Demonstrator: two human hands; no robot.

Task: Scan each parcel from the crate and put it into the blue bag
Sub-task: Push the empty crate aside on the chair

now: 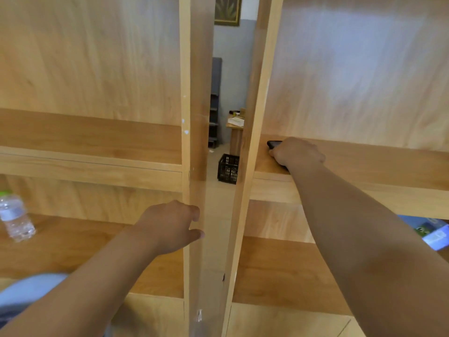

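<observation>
our right hand (297,152) reaches onto a wooden shelf (369,164) of the right-hand shelving unit, knuckles up, fingers curled over a black device (274,144) whose dark end shows past the fingertips; it grips that device. our left hand (170,226) hangs in the air just beside the upright post (194,142) of the left-hand unit, fingers loose, thumb and forefinger pointing out, holding nothing. through the gap between the two units we see the black crate (228,168) on the floor, well apart from both hands; what lies in it we cannot tell. behind it stands a desk (234,126) with pale boxes. a water bottle (15,217) stands on a lower left shelf. a blue thing (435,233) with a white label peeks in at the right edge; bag or parcel, we cannot tell.
</observation>
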